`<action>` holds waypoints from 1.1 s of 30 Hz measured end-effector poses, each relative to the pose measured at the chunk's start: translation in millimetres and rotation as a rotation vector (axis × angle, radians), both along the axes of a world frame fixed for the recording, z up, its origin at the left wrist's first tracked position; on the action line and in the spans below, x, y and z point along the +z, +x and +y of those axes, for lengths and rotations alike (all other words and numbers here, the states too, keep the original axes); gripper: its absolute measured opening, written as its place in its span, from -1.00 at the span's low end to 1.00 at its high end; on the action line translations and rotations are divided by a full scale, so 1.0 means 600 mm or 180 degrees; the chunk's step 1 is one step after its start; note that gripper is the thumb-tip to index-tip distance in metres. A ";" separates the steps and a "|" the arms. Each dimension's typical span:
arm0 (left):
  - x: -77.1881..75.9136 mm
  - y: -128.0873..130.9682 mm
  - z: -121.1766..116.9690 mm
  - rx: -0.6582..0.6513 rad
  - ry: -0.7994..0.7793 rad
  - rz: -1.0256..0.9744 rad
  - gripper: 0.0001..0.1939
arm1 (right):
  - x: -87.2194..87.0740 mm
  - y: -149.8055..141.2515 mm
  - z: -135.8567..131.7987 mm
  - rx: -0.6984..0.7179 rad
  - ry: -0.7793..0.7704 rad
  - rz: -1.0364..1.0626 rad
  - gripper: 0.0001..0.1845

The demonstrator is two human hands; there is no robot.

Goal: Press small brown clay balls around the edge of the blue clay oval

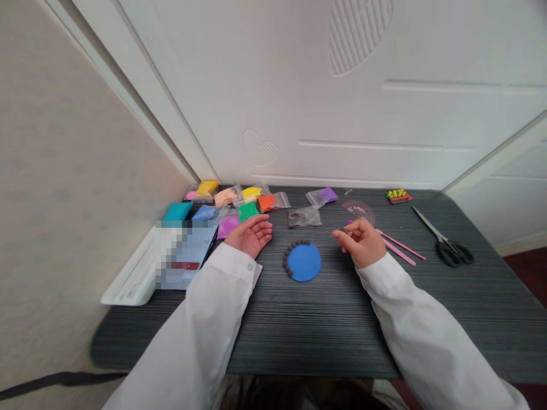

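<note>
A flat blue clay disc lies on the dark table, with several small dark clay balls lined along its left and upper edge. To the right of the disc, my right hand is raised with thumb and forefinger pinched on a small dark piece of clay, partly hidden by the fingertips. My left hand is left of the disc, palm turned inward, fingers loosely curved and apart, holding nothing. Behind the disc lies a clear bag of dark clay.
Bags of coloured clay, such as the green one, lie at the back left. A white tray and a partly blurred booklet sit at left. At right are pink tools, a protractor, scissors and a small colourful clay piece.
</note>
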State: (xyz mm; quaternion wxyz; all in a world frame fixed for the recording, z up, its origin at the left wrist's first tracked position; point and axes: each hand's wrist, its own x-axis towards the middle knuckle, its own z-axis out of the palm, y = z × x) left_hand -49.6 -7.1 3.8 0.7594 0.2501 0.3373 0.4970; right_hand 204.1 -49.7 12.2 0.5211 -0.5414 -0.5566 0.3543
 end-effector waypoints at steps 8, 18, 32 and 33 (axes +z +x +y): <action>0.000 0.000 0.000 0.0039 -0.0022 0.0056 -0.76 | -0.005 0.008 0.006 0.0079 0.0549 -0.0608 -0.65; 0.001 0.001 0.000 0.0029 -0.0030 0.0056 -0.77 | -0.010 0.017 0.015 -0.0718 0.0954 -0.0882 -0.67; 0.002 0.002 0.000 0.0033 -0.0033 0.0046 -0.78 | -0.010 0.011 0.006 -0.0610 0.0417 -0.0880 -0.72; 0.002 0.001 0.000 0.0034 -0.0031 0.0048 -0.78 | -0.013 0.011 0.007 -0.0594 0.0435 -0.0810 -0.74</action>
